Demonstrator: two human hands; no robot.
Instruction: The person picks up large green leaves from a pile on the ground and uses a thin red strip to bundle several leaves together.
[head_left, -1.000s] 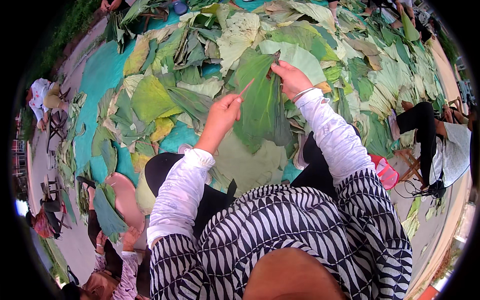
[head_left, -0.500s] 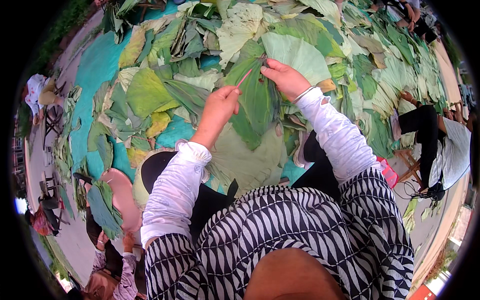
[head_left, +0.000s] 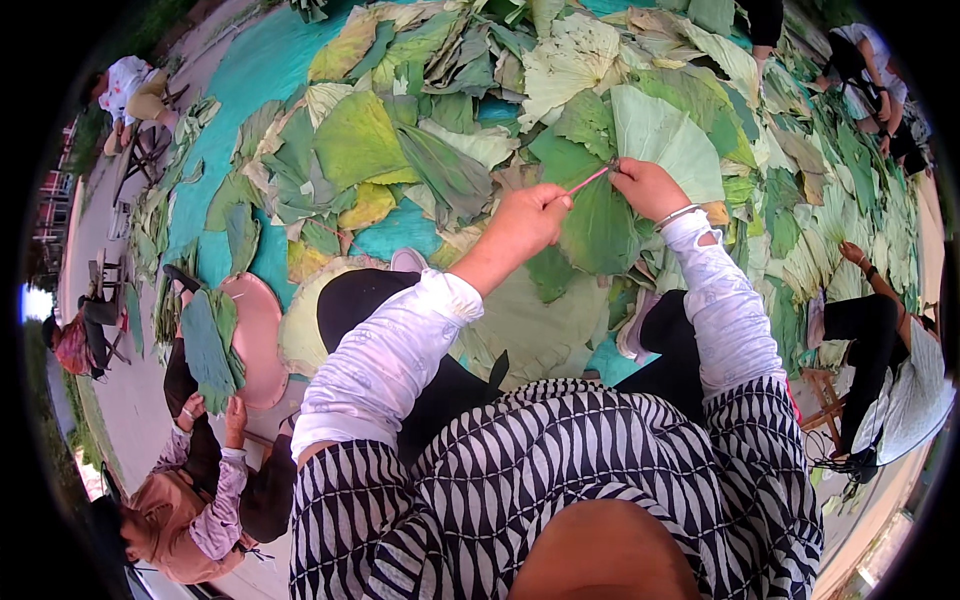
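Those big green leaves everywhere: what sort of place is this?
Probably a shared outdoor work area: big leaves lie heaped over a teal sheet, gray, apparently paved ground shows beside it, and other people sit around.

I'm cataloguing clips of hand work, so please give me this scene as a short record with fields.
Left hand: closed on a thin pink strand
Right hand: fingers pinched at the dark tip of a green leaf
Strand path: straight from the left hand to the leaf's tip
Surroundings: loose green, yellowish and pale leaves spread over a teal sheet
Other people: a co-worker at lower left, near a dark green leaf; another person at right
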